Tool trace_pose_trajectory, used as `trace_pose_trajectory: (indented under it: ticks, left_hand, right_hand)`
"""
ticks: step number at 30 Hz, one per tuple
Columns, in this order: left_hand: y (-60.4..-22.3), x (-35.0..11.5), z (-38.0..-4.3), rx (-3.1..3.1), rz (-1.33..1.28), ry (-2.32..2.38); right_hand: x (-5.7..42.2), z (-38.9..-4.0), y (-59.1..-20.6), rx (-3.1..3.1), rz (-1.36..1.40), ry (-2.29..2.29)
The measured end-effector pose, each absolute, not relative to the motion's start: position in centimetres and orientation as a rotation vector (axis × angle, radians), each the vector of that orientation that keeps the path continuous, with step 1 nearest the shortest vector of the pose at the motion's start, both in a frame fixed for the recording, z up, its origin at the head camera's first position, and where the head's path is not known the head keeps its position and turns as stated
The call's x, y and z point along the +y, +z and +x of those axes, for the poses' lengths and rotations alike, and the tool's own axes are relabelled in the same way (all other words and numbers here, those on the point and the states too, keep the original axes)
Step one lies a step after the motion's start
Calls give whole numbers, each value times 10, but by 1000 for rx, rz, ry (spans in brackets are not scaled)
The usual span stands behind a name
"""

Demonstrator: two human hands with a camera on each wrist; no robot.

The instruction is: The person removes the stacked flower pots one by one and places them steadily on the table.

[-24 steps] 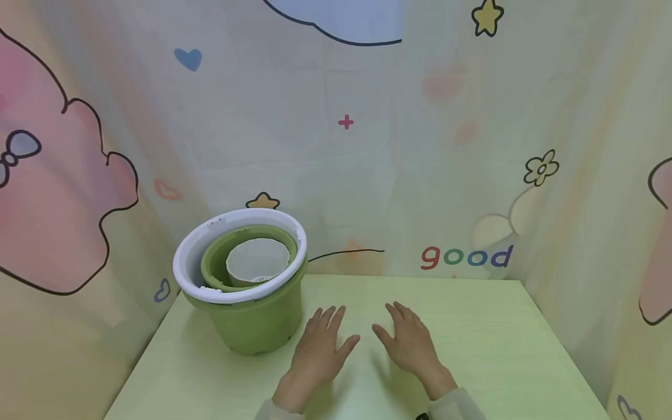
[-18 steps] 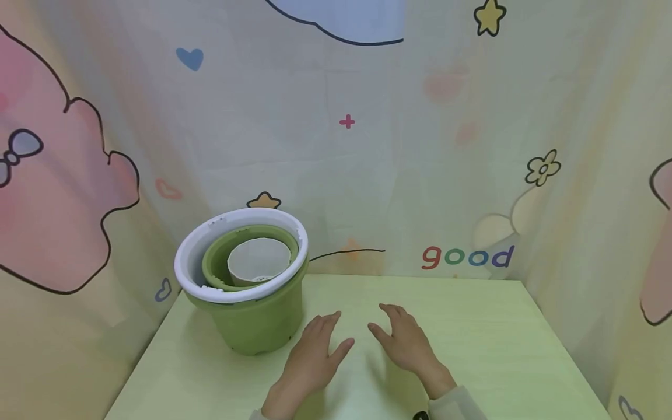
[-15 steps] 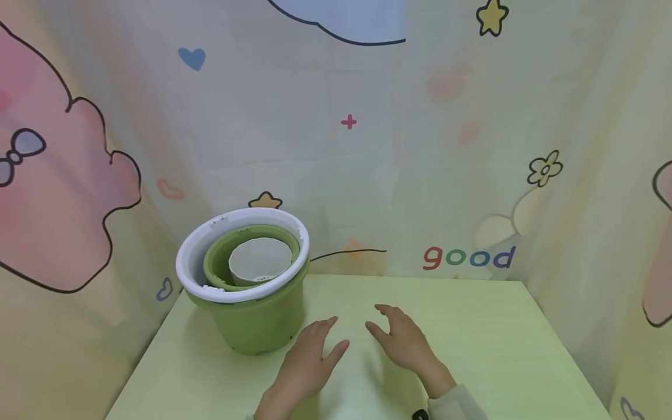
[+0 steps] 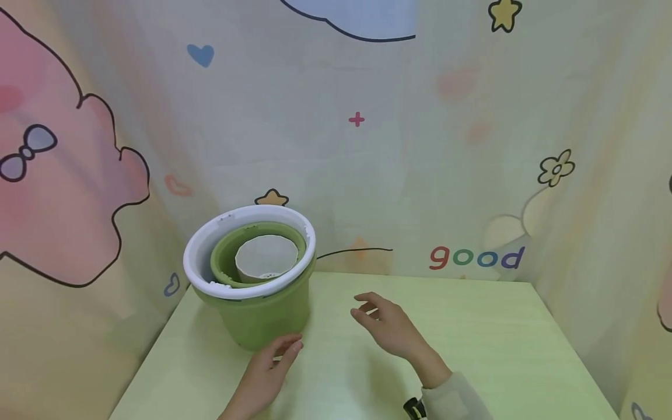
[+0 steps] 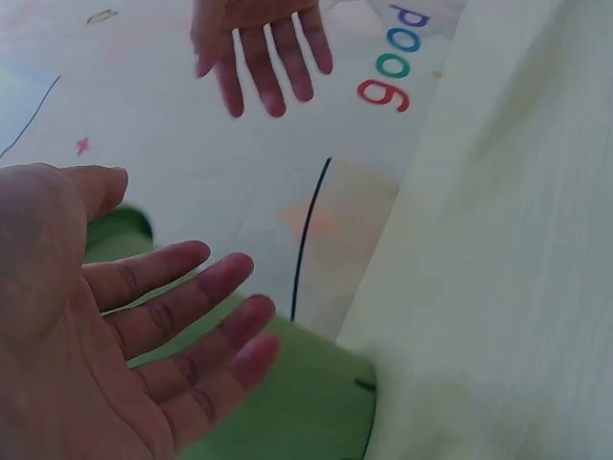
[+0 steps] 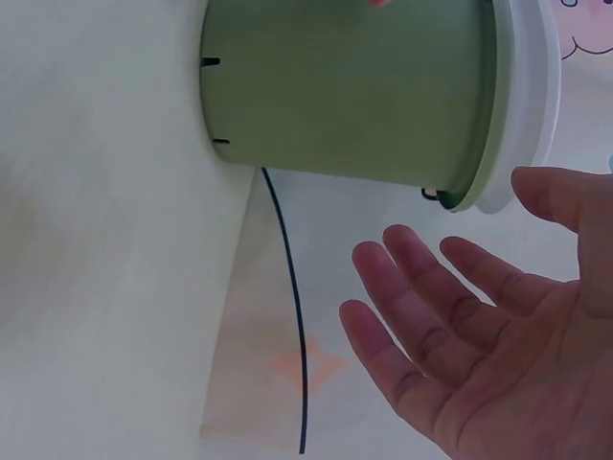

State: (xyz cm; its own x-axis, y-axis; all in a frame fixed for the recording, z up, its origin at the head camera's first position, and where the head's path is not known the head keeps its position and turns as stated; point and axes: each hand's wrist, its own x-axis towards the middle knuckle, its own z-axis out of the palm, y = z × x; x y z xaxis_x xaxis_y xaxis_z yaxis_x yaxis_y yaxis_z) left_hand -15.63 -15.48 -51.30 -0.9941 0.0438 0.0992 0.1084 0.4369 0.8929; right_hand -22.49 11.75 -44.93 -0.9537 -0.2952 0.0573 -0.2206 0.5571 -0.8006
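A stack of nested plant pots stands at the left of the table. Its outer green pot (image 4: 262, 318) holds a white-rimmed pot (image 4: 196, 256), then a smaller green pot (image 4: 223, 256) and a small white pot (image 4: 266, 256) innermost. My left hand (image 4: 265, 373) is just in front of the outer pot's base, fingers relaxed and holding nothing. To the right of the stack hovers my right hand (image 4: 391, 326), palm turned toward the pots, fingers loosely bent and spread. In the right wrist view the green pot (image 6: 345, 86) lies beyond my fingertips.
The pots and hands are over a pale green-yellow table (image 4: 488, 338). A printed cloth (image 4: 388, 175) with hearts, stars and the word "good" hangs behind and along both sides. A black band (image 4: 415, 408) shows by my right sleeve (image 4: 454, 399).
My left hand has moved left and toward me, to the front of the pots. My right hand has shifted slightly left. The view has turned a little left; the pots stay put.
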Motion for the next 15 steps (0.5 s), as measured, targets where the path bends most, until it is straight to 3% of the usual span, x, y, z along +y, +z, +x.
trace_pose_trajectory:
  ticks: [15]
  left_hand:
    - [-485,-251,-145,-2146,143,-2001]
  right_hand:
    - [92,-240,-421,2557,-477,-1484]
